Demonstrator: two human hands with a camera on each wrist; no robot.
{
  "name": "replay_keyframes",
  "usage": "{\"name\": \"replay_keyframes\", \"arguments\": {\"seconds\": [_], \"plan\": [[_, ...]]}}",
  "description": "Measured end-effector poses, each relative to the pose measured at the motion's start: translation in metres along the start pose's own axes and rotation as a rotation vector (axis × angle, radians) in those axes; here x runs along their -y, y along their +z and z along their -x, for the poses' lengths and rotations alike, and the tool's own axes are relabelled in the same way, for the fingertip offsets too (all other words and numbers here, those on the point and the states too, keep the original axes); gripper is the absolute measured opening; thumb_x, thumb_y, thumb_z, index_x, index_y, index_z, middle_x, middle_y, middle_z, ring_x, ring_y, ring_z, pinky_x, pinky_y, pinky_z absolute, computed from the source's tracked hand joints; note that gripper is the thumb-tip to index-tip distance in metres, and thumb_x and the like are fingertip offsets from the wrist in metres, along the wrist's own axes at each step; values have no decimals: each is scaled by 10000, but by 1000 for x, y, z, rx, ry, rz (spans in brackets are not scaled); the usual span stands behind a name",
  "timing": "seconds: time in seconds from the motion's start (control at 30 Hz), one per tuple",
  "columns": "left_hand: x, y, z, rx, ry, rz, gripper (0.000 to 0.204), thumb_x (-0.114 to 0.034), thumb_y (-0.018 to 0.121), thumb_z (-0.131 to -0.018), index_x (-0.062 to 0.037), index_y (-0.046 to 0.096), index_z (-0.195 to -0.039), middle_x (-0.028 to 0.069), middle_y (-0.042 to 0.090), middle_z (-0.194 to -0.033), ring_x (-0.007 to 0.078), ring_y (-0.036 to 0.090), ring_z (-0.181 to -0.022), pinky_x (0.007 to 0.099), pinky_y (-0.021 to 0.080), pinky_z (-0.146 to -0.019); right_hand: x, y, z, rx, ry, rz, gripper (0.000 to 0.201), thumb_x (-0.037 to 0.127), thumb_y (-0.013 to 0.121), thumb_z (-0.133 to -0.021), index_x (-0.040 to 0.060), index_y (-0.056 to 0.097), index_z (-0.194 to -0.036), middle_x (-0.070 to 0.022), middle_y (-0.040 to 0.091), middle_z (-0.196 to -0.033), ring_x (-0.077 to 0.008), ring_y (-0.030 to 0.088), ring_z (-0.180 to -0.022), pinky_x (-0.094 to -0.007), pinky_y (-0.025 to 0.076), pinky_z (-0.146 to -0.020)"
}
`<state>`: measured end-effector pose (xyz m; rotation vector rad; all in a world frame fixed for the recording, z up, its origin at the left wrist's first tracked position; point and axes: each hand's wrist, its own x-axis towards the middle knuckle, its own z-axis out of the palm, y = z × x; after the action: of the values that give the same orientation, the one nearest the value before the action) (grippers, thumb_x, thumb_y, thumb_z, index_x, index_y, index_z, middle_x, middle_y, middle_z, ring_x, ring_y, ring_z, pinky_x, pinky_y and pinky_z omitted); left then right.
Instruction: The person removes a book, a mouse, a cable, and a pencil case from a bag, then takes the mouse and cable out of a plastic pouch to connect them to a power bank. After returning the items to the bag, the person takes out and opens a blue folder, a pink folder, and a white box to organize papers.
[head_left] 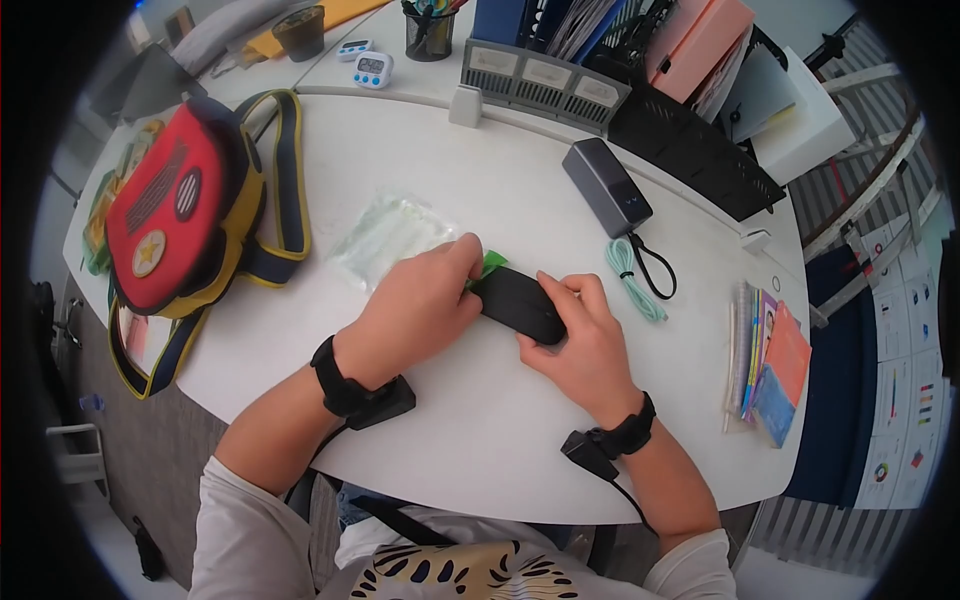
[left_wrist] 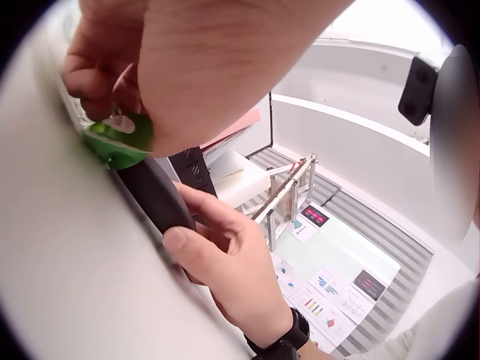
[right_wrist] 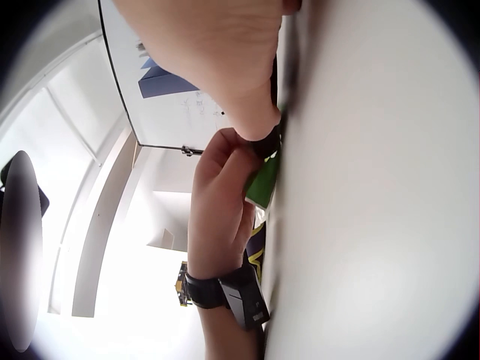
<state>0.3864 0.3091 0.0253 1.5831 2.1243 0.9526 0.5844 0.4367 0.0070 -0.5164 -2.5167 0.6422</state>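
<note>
A black computer mouse lies low over the white table in front of the person. The right hand grips its right end, thumb on the near side and fingers on the far side. At the other end, the left hand pinches a small glossy green piece that meets the mouse. Much of this piece is hidden behind the fingers in the head view. Just beyond the left hand is a crumpled clear plastic bag. Both wrists wear black straps with small cameras.
A red and navy bag stands at the left. Behind on the right are a dark power bank and a coiled mint cable. Notebooks lie at the right edge. Small timers and file holders line the back.
</note>
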Motion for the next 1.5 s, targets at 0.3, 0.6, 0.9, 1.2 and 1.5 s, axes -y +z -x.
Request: {"name": "replay_keyframes", "arguments": {"seconds": [0.3, 0.6, 0.9, 1.2, 1.5], "plan": [[-12, 4, 1, -10, 150, 66, 224, 21, 637, -836, -40, 524, -1020, 170, 633, -921, 388, 641, -779, 458, 495, -677, 10, 9, -1, 9, 33, -86, 708, 132, 885, -793, 4, 569, -1413, -137, 541, -1210, -322, 700, -933, -417, 616, -764], [-9, 12, -1, -43, 90, 223, 198, 30, 640, -847, -56, 564, -1009, 110, 597, -889, 278, 618, -750, 384, 493, -662, 6, 5, 1, 147, 42, -384, 679, -12, 796, -867, 12, 503, -1479, -147, 534, -1376, -212, 682, -851, -327, 583, -712], [-12, 15, 1, 15, 269, 266, 210, 51, 650, -847, -62, 568, -1004, 77, 578, -862, 214, 612, -725, 336, 491, -641, -1, -1, -6, 163, 83, -425, 725, -64, 773, -858, 35, 511, -1527, -130, 474, -1460, -161, 668, -849, -284, 584, -695], [-10, 13, 1, 45, 290, 287, 211, 69, 639, -853, -57, 578, -1011, 76, 566, -897, 207, 607, -736, 329, 492, -642, -2, 3, -3, 151, 34, -345, 587, -36, 802, -838, 34, 574, -1374, -112, 515, -1360, -179, 673, -854, -318, 607, -720], [-9, 18, 2, 41, 318, 296, 205, 73, 631, -858, -68, 592, -1002, 65, 561, -901, 204, 586, -734, 337, 475, -629, -8, 5, -2, 33, -74, -166, 499, -14, 852, -773, 50, 632, -1217, -97, 565, -1143, -261, 686, -891, -383, 577, -725]]}}
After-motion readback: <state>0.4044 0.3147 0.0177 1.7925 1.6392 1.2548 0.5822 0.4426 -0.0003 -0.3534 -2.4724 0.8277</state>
